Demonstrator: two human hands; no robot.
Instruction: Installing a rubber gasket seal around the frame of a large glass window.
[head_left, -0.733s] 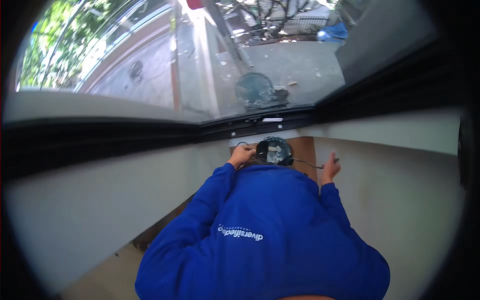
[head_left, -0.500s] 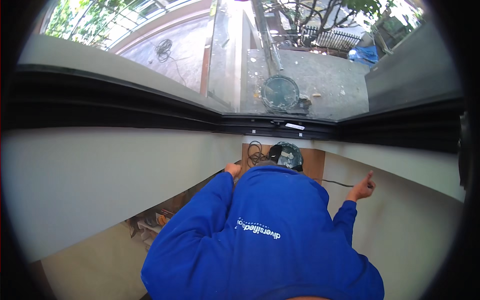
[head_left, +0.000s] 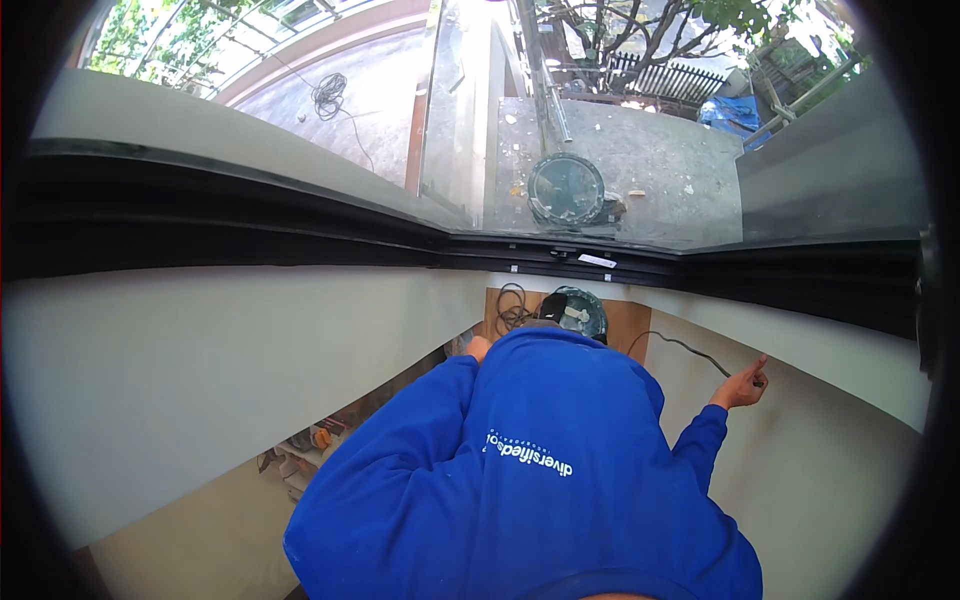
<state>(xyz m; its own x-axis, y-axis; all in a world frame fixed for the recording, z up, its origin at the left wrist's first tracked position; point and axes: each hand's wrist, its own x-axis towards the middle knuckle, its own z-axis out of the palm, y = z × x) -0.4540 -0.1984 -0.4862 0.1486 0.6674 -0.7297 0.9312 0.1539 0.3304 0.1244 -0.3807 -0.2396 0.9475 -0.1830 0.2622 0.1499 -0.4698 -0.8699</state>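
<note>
Out to the right, my right hand (head_left: 743,386) is closed beside the pale wall, its thumb or a finger sticking up. A thin dark cable (head_left: 690,348) runs into it from the floor corner, looping slightly upward on the way. My left hand (head_left: 478,347) is by the lower edge of the white ledge on the left; its fingers are mostly hidden by my blue sleeve. Between the hands, on the brown floor, lie a loose coil of dark cable (head_left: 512,303) and a green bucket (head_left: 588,308) with whitish smears. Next to the bucket is a black object (head_left: 551,306) I cannot make out.
White ledges (head_left: 240,340) run along both sides under a black window frame (head_left: 560,253). Behind the glass stand a round green bucket (head_left: 566,188), coiled cable (head_left: 329,94) and a blue tarp (head_left: 730,115). Mixed items (head_left: 310,445) sit on the lower left.
My right hand has moved slightly farther right and down, and the cable now arches up more toward it. Less of my left hand shows past the sleeve. The view has shifted a little.
</note>
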